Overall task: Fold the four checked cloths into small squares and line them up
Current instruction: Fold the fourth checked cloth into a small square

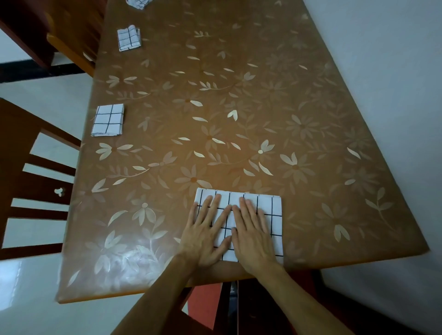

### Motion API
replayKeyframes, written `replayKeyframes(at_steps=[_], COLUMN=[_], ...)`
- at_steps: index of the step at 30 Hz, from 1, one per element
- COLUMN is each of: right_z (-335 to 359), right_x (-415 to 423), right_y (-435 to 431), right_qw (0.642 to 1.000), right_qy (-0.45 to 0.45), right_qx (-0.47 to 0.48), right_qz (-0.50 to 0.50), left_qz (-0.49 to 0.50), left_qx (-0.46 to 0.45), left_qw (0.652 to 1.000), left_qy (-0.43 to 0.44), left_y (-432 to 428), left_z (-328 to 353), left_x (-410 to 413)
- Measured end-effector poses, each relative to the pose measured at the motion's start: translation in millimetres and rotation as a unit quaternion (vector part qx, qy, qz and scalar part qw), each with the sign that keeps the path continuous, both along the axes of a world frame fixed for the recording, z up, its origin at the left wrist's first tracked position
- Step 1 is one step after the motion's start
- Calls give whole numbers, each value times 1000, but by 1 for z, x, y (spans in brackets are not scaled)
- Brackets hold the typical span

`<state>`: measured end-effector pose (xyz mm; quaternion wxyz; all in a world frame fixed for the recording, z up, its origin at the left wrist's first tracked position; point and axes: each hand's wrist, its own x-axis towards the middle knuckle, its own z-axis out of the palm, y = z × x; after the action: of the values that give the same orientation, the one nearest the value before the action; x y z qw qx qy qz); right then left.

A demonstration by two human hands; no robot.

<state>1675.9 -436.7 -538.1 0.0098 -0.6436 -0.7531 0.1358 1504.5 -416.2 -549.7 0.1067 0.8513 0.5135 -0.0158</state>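
Left hand (206,229) and right hand (251,233): flat, fingers spread, gripping nothing, pressing white black-checked cloth (271,210) at near table edge, likely setting crease. Three folded cloths line left edge.

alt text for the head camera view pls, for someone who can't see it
Both hands, left hand and right hand, press flat on a partly folded checked cloth at the table's near edge. Three folded cloths line its left side.

near cloth (267,215): flat, half-folded (white, dark grid) | three folded squares (108,120) (129,39) (138,3): left edge
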Motion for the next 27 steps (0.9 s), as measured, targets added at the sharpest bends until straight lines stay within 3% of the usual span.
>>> replayKeyframes(at_steps=[4, 9, 13, 15, 17, 20, 27], right_z=[-9, 1, 15, 26, 32, 38, 53], right_x=[49, 93, 86, 82, 76, 65, 26], right_y=[4, 12, 15, 16, 20, 35, 100], right_qw=[998, 994, 997, 999, 1000, 998, 987], right_qy=[-33, -83, -49, -11, 20, 39, -56], right_qx=[-26, -50, -36, -2, 20, 6, -130], right_qz=[-42, -45, -42, -38, -12, 52, 74], left_qz=[11, 116, 196, 270, 347, 402, 414], left_qx=[-2, -17, -3, 7, -44, -142, -190], left_qw=[1000, 993, 979, 958, 930, 901, 890], left_qy=[3, 21, -53, -96, -115, -75, -5], left_y=[1, -4, -3, -3, -9, -21, -15], left_z=[7, 9, 18, 30, 43, 54, 56], left_x=[0, -20, -29, -20, -11, -8, -11])
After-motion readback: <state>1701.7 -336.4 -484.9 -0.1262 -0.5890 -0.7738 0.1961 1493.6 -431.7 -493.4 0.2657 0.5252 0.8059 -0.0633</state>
